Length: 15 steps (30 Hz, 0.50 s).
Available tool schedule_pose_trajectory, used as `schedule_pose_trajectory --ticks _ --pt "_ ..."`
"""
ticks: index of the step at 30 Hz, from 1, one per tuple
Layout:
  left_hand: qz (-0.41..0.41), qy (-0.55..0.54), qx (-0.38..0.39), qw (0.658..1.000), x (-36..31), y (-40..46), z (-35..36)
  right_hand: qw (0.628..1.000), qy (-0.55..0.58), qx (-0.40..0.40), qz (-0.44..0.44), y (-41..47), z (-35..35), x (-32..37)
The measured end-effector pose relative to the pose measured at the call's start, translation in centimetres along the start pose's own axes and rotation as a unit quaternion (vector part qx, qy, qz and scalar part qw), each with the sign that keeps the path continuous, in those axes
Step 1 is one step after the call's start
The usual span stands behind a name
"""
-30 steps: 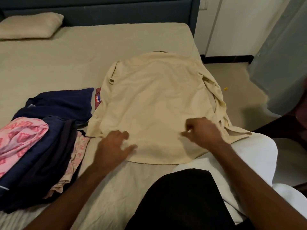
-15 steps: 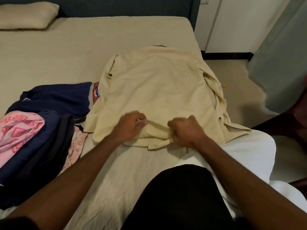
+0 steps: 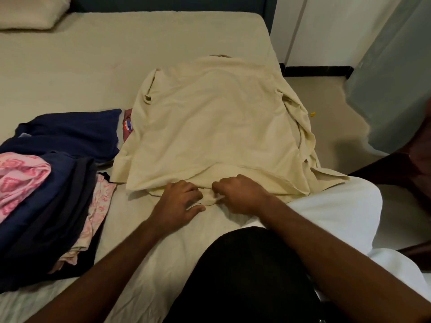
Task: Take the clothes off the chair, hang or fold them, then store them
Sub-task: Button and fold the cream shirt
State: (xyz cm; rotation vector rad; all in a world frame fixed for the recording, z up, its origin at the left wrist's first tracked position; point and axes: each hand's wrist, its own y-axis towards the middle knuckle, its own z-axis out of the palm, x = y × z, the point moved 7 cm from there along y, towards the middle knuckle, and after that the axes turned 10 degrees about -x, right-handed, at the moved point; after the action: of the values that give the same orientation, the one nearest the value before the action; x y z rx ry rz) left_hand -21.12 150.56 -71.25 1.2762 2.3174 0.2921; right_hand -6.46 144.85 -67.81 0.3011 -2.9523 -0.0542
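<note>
Head view, near to far. Lowest in frame, a black-clad knee rests on the bed, with a white garment just beside it at the mattress's right edge. Both forearms reach forward to the near hem of the cream shirt. The left hand lies on the hem, fingers bent, thumb against the sheet; whether it pinches cloth cannot be told. The right hand, fingers curled, pinches the hem fabric. The shirt lies spread flat near the bed's right side, its right sleeve bunched at the edge. Left of it sits a pile of navy, pink and patterned clothes, touching the shirt's left margin. Bare sheet extends beyond to a pillow and dark headboard. Right of the bed: tan floor, white wall, grey curtain.
</note>
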Motion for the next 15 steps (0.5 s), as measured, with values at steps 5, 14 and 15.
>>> schedule_pose_trajectory --ticks 5,14,15 --pt "-0.042 -0.026 0.003 0.999 0.6 0.6 0.3 0.961 0.187 -0.091 0.184 0.0 -0.1 -4.6" --pt "-0.042 0.06 -0.021 0.997 -1.3 2.5 -0.4 0.958 0.228 -0.093 0.144 0.7 0.0 -3.6" --pt "-0.053 0.067 -0.003 0.996 -1.4 2.7 -0.4 0.955 0.238 -0.1 0.149 0.8 -0.1 -3.7"
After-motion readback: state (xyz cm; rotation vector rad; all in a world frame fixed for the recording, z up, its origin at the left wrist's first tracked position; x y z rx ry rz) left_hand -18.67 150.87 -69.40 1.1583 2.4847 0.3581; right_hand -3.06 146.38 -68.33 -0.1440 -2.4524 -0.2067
